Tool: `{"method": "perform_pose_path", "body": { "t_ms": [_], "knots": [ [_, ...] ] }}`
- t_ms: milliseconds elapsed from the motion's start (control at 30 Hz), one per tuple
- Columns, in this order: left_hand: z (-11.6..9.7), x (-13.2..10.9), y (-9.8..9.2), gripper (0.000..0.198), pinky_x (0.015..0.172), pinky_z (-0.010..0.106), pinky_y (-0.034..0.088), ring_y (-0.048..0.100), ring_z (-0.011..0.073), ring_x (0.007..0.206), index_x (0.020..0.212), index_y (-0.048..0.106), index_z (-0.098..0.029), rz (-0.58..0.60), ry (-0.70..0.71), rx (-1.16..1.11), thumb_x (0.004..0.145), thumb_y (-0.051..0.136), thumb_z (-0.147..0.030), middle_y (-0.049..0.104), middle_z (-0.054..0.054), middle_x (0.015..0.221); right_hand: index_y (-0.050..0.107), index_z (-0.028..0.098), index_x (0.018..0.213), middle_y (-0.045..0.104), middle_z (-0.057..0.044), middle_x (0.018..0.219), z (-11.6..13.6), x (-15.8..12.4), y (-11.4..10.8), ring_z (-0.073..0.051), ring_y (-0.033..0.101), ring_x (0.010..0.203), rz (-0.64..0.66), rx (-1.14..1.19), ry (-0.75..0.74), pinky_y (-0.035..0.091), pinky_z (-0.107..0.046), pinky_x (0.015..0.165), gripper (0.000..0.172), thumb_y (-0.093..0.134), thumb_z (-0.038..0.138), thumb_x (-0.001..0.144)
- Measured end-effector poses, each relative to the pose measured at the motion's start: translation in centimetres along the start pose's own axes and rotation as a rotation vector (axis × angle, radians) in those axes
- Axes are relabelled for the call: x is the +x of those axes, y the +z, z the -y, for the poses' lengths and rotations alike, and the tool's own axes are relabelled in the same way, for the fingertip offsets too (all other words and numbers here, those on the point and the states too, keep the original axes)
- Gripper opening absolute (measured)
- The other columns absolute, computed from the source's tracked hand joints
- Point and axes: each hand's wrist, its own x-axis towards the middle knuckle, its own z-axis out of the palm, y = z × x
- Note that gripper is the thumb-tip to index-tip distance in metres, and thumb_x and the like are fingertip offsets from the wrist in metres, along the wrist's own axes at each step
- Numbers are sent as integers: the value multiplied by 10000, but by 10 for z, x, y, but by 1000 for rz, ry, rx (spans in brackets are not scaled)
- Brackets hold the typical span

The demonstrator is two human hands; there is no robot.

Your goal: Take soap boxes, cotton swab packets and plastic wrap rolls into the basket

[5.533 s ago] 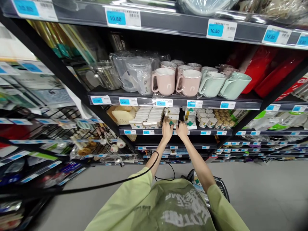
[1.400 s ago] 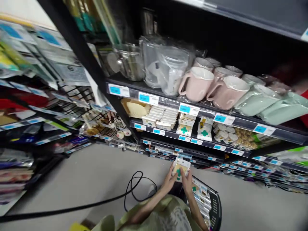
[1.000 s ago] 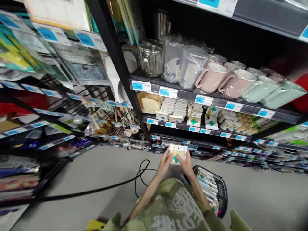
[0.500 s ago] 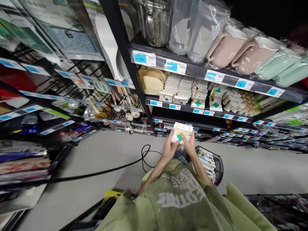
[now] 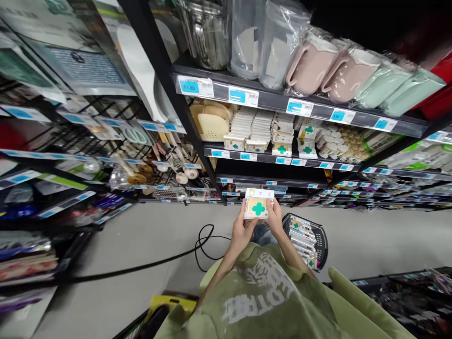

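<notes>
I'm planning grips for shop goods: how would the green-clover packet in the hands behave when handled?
The packet is probably light, being small between the left hand and right hand. It seems fairly stiff, since it shows no sag between them.

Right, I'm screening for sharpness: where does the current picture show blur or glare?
Head view: green-clover packet fairly sharp, small print unreadable; head view, lower left: stacked packages smeared; head view, top: glare on metal mug and wrapped pink mugs.
</notes>
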Motion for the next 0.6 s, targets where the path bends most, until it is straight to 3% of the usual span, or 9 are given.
{"method": "perform_pose_path", "body": {
  "t_ms": [133,300,600],
  "knots": [
    [1,-5,-8,966,1016,392,609,776,264,1053,1685,300,-229,-65,58,53,896,786,-506,665,153,1449,619,228,1005,658,-15,745,4,4,10,-175,608,616,42,-6,-34,521,-265,518,544,596,763,906],
    [5,-12,-16,860,1022,398,612,738,291,1154,1631,430,-219,-188,113,101,895,777,-497,642,158,1470,627,237,999,637,-2,739,0,4,17,-159,567,570,102,33,0,487,-255,455,509,640,733,889],
    [6,-10,-17,858,1051,393,590,644,314,1289,1639,403,-265,-206,197,167,907,768,-525,575,151,1493,642,214,1067,730,-65,957,-6,5,18,-213,675,789,115,-18,-20,590,-306,682,510,617,700,913]
  ]
}}
